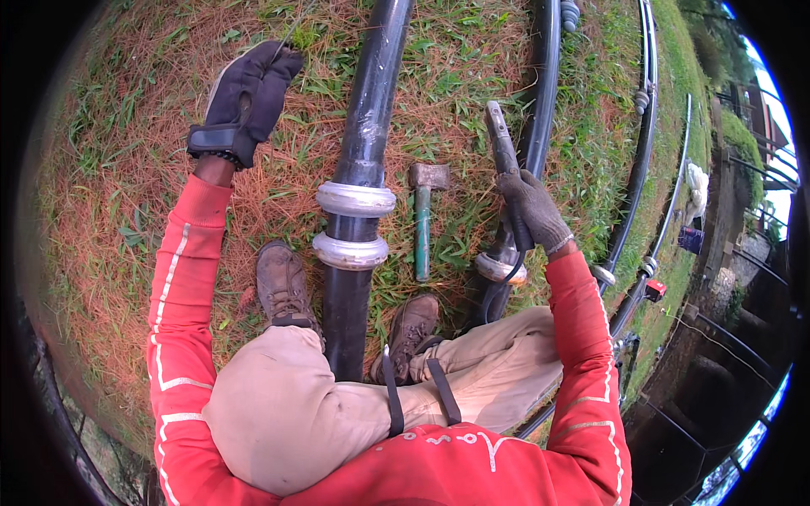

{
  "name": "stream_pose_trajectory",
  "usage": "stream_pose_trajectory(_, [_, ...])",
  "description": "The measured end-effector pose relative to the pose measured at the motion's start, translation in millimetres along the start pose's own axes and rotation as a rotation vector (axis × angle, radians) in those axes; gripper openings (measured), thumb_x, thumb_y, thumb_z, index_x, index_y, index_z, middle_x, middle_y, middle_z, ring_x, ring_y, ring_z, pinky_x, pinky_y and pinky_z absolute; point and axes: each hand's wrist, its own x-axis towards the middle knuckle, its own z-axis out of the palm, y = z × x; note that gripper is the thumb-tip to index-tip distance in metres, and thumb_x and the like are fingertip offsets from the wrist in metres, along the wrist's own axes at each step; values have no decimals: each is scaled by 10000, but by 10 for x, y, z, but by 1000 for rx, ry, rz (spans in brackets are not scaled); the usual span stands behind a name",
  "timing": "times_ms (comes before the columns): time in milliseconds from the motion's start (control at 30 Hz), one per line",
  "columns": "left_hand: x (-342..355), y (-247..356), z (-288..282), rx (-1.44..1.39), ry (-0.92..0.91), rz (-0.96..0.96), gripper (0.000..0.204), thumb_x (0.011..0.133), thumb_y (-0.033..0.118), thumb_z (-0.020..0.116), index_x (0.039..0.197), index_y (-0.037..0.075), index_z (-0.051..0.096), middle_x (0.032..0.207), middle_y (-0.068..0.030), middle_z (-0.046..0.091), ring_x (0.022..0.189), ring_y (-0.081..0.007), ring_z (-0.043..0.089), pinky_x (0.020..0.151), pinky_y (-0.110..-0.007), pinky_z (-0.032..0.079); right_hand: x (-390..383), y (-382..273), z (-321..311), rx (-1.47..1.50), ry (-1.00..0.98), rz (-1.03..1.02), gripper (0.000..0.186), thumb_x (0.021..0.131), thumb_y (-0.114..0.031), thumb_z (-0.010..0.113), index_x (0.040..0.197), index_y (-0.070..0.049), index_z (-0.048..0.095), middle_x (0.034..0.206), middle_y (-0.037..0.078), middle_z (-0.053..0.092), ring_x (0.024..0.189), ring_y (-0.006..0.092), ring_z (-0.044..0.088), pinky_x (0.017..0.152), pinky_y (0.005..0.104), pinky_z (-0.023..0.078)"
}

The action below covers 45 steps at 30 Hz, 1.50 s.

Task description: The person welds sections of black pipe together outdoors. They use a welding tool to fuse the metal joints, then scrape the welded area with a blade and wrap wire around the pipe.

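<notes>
My left hand (246, 99), in a dark padded glove, is closed at the upper left, above the grass. A thin rod (301, 21) rises from its fingertips toward the top edge. On the right, my right hand (533, 207) wears a grey knit glove. It is wrapped round a tube-shaped welding electrode holder (501, 139) with holes near its tip. From its lower end a black cable (521, 263) curves down past a pipe collar. Between my arms lies a black pipe (368, 126) with two silver collars (356, 201). Right of it rests a hammer (423, 223) with a green handle.
My boots (285, 282) stand either side of the middle pipe. Another black pipe (542, 93) runs beside my right hand, with more pipes (639, 169) farther right. A red box-like thing (655, 290) and a white bundle (697, 192) lie beyond. Pine needles and grass cover the ground.
</notes>
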Motion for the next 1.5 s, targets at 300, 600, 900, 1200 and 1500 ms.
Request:
stream_pose_trajectory(300, [-1078, -333, -79, -497, -160, -760, 307, 1067, 350, 787, 1238, 97, 753, 775, 18, 695, 617, -55, 631, 513, -241, 520, -997, -56, -434, -516, 384, -340, 722, 758, -63, 864, 1434, -67, 611, 1125, 167, 721, 992, 350, 731, 948, 490, 576])
stream_pose_trajectory(600, [-1070, 665, -158, -394, -188, -455, 238, 992, 116, 861, 1192, 0, 806, 973, 9, 758, 951, -88, 705, 857, -286, 597, -1043, -22, -248, -597, 803, -772, 700, 793, -14, 782, 1458, -16, 567, 1210, 209, 656, 1007, 404, 701, 880, 481, 581])
stream_pose_trajectory(900, [-1097, 888, -171, -215, -283, -215, 244, 955, 93, 878, 1166, -10, 813, 1187, -112, 791, 1096, -204, 741, 966, -386, 606, -1168, -192, 56, -668, 447, -814, 809, 681, -212, 1001, 1375, -74, 609, 1207, 172, 647, 1052, 432, 728, 845, 504, 622])
stream_pose_trajectory(1200, [-1181, 873, -97, -244, -299, -254, 237, 946, 86, 876, 1159, -3, 824, 1180, -115, 783, 1087, -209, 747, 945, -380, 614, -1265, -298, 85, -615, 397, -805, 863, 618, -216, 1061, 1347, -88, 617, 1213, 153, 649, 1074, 392, 730, 877, 474, 621])
stream_pose_trajectory(1500, [-1211, 904, -67, -235, -360, -193, 364, 993, 72, 846, 1322, -53, 751, 1102, -100, 772, 1017, -176, 745, 903, -339, 618, -1211, -205, 76, -602, 440, -838, 885, 637, -222, 1059, 1389, -63, 621, 1290, 192, 651, 1157, 414, 721, 957, 476, 614])
